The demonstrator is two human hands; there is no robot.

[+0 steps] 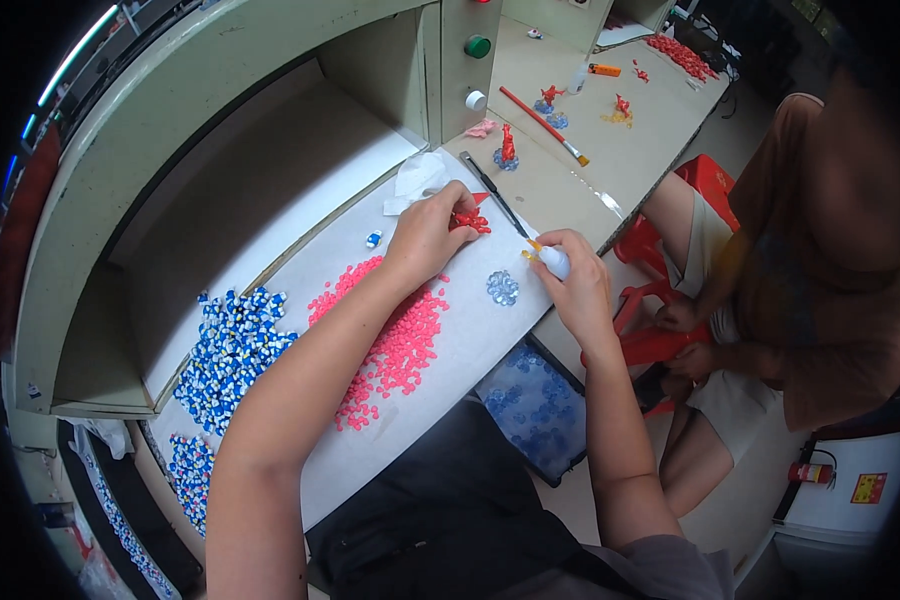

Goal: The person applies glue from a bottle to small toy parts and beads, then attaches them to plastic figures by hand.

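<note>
Gripping a small red figure (pixel 469 220), the left hand (pixel 425 240) holds it pinched in its fingertips over the white sheet (pixel 460 345), up beyond the pink pile. The right hand (pixel 578 290) is closed around a small white bottle (pixel 555 261) with a yellow tip, pointed toward the figure from the sheet's right edge.

Judging from the pose, a squeeze too hard could send liquid past the figure onto the sheet or the fingers. A slack pinch could let the figure drop among the pink beads (pixel 395 335) lying just below it on the sheet. The clear blue flower-shaped base (pixel 502 287), resting alone on the sheet between the two hands, sits near the right wrist and could be swept off the sheet's edge.

Left of the pink beads a heap of blue and white beads (pixel 230 350) covers the sheet's far left. Below the sheet's right corner stands a dark tray (pixel 535 405) of clear blue bases. Beyond the sheet's top lie a black brush (pixel 492 190) and a crumpled white tissue (pixel 418 180). Well right of the sheet, low down, a small red extinguisher (pixel 812 472) stands beside a square orange-and-yellow label (pixel 868 488) on a white cabinet. Another person (pixel 790 290) sits on a red stool (pixel 670 320) there.
</note>
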